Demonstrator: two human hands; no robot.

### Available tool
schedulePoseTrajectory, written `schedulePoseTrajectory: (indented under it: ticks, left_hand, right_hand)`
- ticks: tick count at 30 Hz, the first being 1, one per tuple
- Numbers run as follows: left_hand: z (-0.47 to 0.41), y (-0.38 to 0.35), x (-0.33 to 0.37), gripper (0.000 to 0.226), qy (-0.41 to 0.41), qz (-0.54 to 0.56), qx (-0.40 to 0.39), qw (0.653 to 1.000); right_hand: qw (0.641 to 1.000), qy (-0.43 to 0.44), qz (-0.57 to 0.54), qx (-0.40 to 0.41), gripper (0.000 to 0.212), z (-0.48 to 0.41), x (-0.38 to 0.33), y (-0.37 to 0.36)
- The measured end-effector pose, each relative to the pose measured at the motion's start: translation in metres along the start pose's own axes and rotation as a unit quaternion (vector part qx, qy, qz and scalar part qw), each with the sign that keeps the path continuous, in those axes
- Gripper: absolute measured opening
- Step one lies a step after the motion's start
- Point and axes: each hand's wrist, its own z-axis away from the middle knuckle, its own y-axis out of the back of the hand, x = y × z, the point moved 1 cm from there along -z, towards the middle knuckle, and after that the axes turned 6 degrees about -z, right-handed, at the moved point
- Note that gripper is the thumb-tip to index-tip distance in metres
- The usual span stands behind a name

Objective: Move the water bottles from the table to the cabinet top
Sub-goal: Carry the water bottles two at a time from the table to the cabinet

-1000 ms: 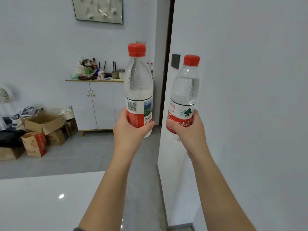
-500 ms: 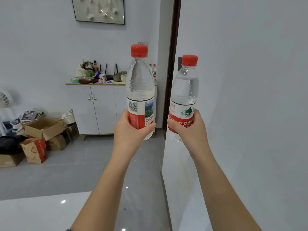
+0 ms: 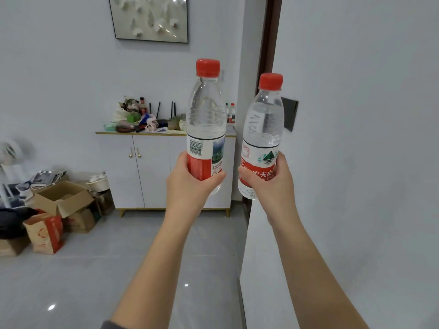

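Observation:
I hold two clear water bottles with red caps and red-and-white labels, both upright at chest height. My left hand (image 3: pixel 190 184) grips the lower part of the left bottle (image 3: pixel 205 119). My right hand (image 3: pixel 273 186) grips the right bottle (image 3: pixel 264 129) around its label. Ahead, against the far wall, stands the white cabinet (image 3: pixel 152 172) with a wooden top edge. Its top is crowded on the left and middle with bags, bowls and a router; two small red-capped bottles (image 3: pixel 230 112) stand at its right end.
A white wall (image 3: pixel 356 162) runs close along my right side, with a dark doorway (image 3: pixel 266 55) beyond it. Cardboard boxes and a red paper bag (image 3: pixel 45 231) lie on the grey floor at left, near a white fan (image 3: pixel 9 157). A framed picture (image 3: pixel 149 17) hangs above the cabinet.
The white table has dropped out of the bottom of the view and the cabinet looks larger and nearer. Both bottles stay upright in my hands.

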Motion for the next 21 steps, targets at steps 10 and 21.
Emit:
schedulePoseTrajectory:
  ticks: [10, 21]
  left_hand:
    - [-0.09, -0.052, -0.048, 0.052, 0.051, 0.061, 0.029, 0.996]
    - [-0.253, -0.1, -0.132, 0.055, 0.069, 0.085, 0.025, 0.994]
  right_hand:
    - [0.999, -0.037, -0.029, 0.005, 0.066, -0.092, 0.066, -0.027]
    - [0.996, -0.05, -0.063, 0.047, 0.064, -0.233, 0.148, -0.091]
